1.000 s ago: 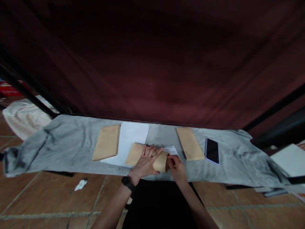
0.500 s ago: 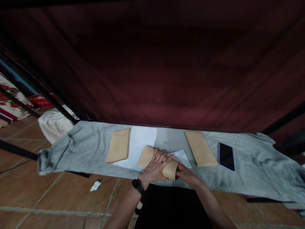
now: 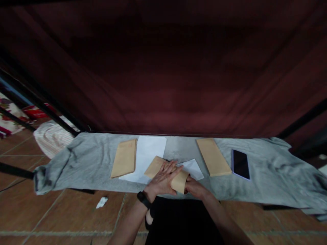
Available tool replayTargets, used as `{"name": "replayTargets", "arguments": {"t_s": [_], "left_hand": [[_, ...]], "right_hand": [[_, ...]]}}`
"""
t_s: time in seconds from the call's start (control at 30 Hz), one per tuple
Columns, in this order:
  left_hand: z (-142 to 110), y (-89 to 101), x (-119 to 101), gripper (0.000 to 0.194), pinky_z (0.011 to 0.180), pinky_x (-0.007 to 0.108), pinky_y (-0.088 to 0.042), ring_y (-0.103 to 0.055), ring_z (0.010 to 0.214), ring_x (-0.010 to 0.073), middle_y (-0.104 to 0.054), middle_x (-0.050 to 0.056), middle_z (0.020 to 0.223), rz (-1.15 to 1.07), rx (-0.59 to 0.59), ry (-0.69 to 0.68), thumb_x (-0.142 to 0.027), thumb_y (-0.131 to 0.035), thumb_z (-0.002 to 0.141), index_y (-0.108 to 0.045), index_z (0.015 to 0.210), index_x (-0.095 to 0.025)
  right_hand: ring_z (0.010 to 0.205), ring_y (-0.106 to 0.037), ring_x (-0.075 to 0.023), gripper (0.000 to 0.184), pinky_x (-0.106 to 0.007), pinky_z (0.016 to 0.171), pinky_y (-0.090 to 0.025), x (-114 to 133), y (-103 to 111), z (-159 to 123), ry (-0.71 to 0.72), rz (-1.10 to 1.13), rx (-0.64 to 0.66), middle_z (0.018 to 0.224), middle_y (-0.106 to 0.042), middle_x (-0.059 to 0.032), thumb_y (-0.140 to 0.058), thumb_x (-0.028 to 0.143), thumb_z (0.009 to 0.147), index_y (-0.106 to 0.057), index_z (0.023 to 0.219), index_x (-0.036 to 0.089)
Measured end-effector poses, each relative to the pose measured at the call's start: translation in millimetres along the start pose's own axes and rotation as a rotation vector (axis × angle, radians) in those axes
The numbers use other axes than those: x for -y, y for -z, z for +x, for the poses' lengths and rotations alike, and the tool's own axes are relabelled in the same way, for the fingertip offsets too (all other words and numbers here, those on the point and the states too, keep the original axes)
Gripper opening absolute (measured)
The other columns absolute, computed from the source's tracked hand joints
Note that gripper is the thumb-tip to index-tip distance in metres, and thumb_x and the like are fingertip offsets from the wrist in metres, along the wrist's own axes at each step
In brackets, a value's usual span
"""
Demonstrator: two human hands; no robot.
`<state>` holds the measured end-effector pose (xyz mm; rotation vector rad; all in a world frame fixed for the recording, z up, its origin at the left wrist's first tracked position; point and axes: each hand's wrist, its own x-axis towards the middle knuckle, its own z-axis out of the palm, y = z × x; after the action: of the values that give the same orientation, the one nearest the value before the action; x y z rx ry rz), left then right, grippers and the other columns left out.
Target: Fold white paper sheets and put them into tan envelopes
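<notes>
A brown paper envelope (image 3: 179, 182) lies at the front of the cloth-covered surface, its right end bulging up in a curve. My left hand (image 3: 163, 178) presses flat on it from above, fingers stretched and spread. At the raised right end is my right hand (image 3: 192, 187), its fingers tucked into the mouth of the envelope and hidden there. Under the envelope's left part is a large white sheet (image 3: 151, 153). A smaller folded white paper (image 3: 194, 168) sits just behind my right hand.
To the left lies a stack of brown envelopes (image 3: 124, 158); another brown stack (image 3: 213, 156) is on the right, beside a phone (image 3: 240, 164). Grey cloth (image 3: 89, 160) covers the narrow surface. A dark red curtain (image 3: 173, 85) hangs behind, between black metal bars (image 3: 304, 117).
My right hand has gone from pinching near the envelope's right end to having its fingers inside the opening. My left hand stays on the envelope. The view has shifted.
</notes>
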<state>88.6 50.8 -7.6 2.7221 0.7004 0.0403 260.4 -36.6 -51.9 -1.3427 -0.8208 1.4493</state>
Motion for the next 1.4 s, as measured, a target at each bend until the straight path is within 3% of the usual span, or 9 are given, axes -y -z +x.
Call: {"name": "replayTargets", "arguments": {"t_s": [0.1, 0.23, 0.43, 0.63, 0.8, 1.0, 1.1, 1.27, 1.4], "left_hand": [[-0.1, 8.3, 8.6, 0.125, 0.121, 0.060, -0.012, -0.021, 0.152, 0.0363, -0.027, 0.015, 0.164, 0.002, 0.017, 0.003, -0.049, -0.086, 0.060, -0.013, 0.160, -0.031], [3.6, 14.6, 14.0, 0.116, 0.122, 0.056, -0.014, -0.040, 0.141, 0.0343, -0.050, 0.010, 0.145, 0.038, -0.045, -0.042, -0.045, -0.082, 0.064, -0.018, 0.159, -0.032], [2.3, 15.9, 12.8, 0.109, 0.120, 0.056, -0.019, -0.048, 0.130, 0.0334, -0.054, 0.009, 0.134, 0.139, -0.151, -0.011, -0.046, -0.078, 0.069, -0.019, 0.159, -0.032], [-6.8, 18.4, 15.7, 0.110, 0.119, 0.054, -0.022, -0.049, 0.129, 0.0335, -0.055, 0.010, 0.134, 0.200, -0.216, 0.121, -0.046, -0.078, 0.071, -0.014, 0.160, -0.032], [-16.6, 11.5, 25.4, 0.115, 0.119, 0.055, -0.021, -0.045, 0.132, 0.0346, -0.052, 0.012, 0.137, 0.225, -0.243, 0.244, -0.043, -0.080, 0.069, -0.011, 0.160, -0.029], [-20.0, 4.0, 29.3, 0.117, 0.120, 0.053, -0.018, -0.044, 0.134, 0.0333, -0.049, 0.011, 0.140, 0.201, -0.220, 0.296, -0.043, -0.079, 0.069, -0.006, 0.160, -0.030], [-18.9, 2.8, 30.3, 0.117, 0.120, 0.052, -0.015, -0.042, 0.137, 0.0329, -0.048, 0.011, 0.142, 0.177, -0.194, 0.314, -0.043, -0.077, 0.070, -0.005, 0.160, -0.029], [-18.6, 2.2, 31.9, 0.116, 0.121, 0.052, -0.013, -0.041, 0.139, 0.0337, -0.046, 0.013, 0.145, 0.169, -0.183, 0.326, -0.045, -0.077, 0.069, -0.007, 0.160, -0.027], [-20.1, 3.4, 30.8, 0.116, 0.121, 0.051, -0.013, -0.041, 0.139, 0.0329, -0.046, 0.012, 0.145, 0.147, -0.191, 0.321, -0.044, -0.078, 0.068, -0.008, 0.160, -0.027]], "right_hand": [[0.068, -0.062, -0.0173, 0.028, -0.024, 0.056, -0.045, 2.3, 1.6, 0.8, -0.081, -0.011, 0.146, 0.080, -0.073, -0.0001, -0.074, 0.030, 0.065, -0.073, 0.092, 0.022], [0.076, -0.063, -0.0183, 0.025, -0.026, 0.062, -0.048, 11.7, -1.3, -0.8, -0.009, -0.027, 0.091, 0.082, -0.072, 0.0009, -0.070, 0.027, 0.065, -0.073, 0.090, 0.023], [0.079, -0.065, -0.0191, 0.034, -0.029, 0.069, -0.051, 22.6, 0.1, -5.9, 0.091, -0.052, -0.018, 0.091, -0.073, -0.0015, -0.055, 0.026, 0.073, -0.072, 0.101, 0.023], [0.087, -0.065, -0.0218, 0.026, -0.037, 0.083, -0.053, 18.5, 28.2, -3.5, 0.235, -0.243, -0.287, 0.100, -0.070, -0.0040, -0.056, 0.034, 0.081, -0.070, 0.100, 0.025], [0.116, -0.054, -0.0318, 0.041, -0.048, 0.108, -0.038, 11.4, 51.2, -6.2, 0.292, -0.555, -0.568, 0.119, -0.061, -0.0123, -0.064, 0.027, 0.079, -0.063, 0.120, 0.022], [0.116, -0.056, -0.0345, 0.043, -0.044, 0.100, -0.044, 5.9, 52.2, 0.0, 0.179, -1.034, -0.661, 0.120, -0.059, -0.0188, -0.067, 0.024, 0.081, -0.058, 0.122, 0.014], [0.112, -0.058, -0.0333, 0.038, -0.041, 0.097, -0.046, 7.1, 57.4, 4.0, 0.156, -1.048, -0.644, 0.116, -0.061, -0.0172, -0.069, 0.024, 0.078, -0.060, 0.115, 0.015], [0.099, -0.064, -0.0288, 0.008, -0.036, 0.088, -0.049, 5.2, 67.6, 2.2, 0.253, -0.933, -0.644, 0.100, -0.067, -0.0114, -0.064, 0.023, 0.080, -0.062, 0.088, 0.021], [0.088, -0.067, -0.0244, 0.006, -0.032, 0.079, -0.050, 6.9, 73.9, -6.2, 0.302, -0.869, -0.657, 0.091, -0.069, -0.0075, -0.055, 0.026, 0.087, -0.059, 0.090, 0.023]]}}
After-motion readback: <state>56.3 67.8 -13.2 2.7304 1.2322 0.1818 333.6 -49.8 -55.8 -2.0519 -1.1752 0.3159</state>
